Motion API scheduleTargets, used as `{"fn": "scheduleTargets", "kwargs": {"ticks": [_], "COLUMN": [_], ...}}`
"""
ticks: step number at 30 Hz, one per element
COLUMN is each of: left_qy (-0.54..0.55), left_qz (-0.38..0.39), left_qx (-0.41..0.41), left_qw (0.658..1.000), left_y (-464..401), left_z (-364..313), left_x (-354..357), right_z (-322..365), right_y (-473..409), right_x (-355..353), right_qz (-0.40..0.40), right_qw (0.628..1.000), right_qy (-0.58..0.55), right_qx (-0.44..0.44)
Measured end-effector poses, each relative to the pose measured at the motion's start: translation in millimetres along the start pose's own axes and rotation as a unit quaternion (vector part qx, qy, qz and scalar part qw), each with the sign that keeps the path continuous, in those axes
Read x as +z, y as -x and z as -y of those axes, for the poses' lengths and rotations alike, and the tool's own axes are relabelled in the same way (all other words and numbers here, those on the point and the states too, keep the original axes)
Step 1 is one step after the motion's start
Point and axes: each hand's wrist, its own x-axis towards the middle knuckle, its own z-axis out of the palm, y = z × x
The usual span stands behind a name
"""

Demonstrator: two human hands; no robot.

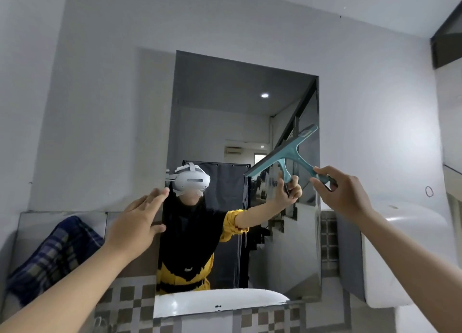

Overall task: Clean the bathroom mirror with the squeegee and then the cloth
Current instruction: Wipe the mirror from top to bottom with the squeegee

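While the grey wall filled most of the view, the mirror hung at its middle, a tall pane reflecting the person at work, and it was only partly dealt with: thin runs of water showed down the lower glass and a smeared patch sat near the blade, so the squeegee pass looked to be under way and not finished, with the cloth wipe judged to be wholly ahead. Below the mirror lay the white basin, only its rim visible, so whether it held anything could not be told. At the lower left a blue checked cloth lay bunched on the ledge, well apart from both hands and untouched, which fitted the second half of the job being left to do. At the right a white wall-mounted fixture stood beside the mirror; what it held could not be seen. The left hand was released, fingers straight and together, resting at the mirror's left edge as if steadying. The right hand had its fingers curled round the handle of the teal squeegee, whose blade slanted across the upper right of the glass, seemingly against it.
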Motion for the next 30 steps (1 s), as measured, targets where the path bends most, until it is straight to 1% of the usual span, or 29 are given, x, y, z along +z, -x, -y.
{"fn": "scheduleTargets", "kwargs": {"ticks": [5,12,20,22,25,28,30], "left_qy": [0.014,0.010,0.000,-0.008,-0.019,-0.022,-0.023], "left_qz": [-0.002,-0.005,-0.005,-0.007,-0.011,-0.020,-0.017], "left_qx": [-0.003,-0.009,-0.007,-0.002,0.008,0.012,0.009], "left_qw": [1.000,1.000,1.000,1.000,1.000,0.999,1.000], "left_y": [-0.5,-1.7,-3.2,-2.9,-3.5,-3.7,-2.9], "left_z": [3.4,2.2,4.4,5.0,6.2,7.0,5.4], "left_x": [2.9,4.5,8.1,8.1,9.4,10.1,9.1], "right_z": [8.7,33.5,72.8,88.2,113.8,137.7,151.8], "right_y": [16.2,31.9,38.3,40.6,40.9,38.1,35.8], "right_x": [11.6,27.3,44.9,52.6,65.8,79.3,85.2], "right_qz": [-0.003,-0.028,-0.065,-0.079,-0.105,-0.109,-0.110], "right_qw": [0.997,0.987,0.961,0.949,0.917,0.887,0.878], "right_qy": [-0.047,-0.095,-0.148,-0.168,-0.222,-0.262,-0.265], "right_qx": [0.054,0.129,0.224,0.254,0.314,0.363,0.384]}}
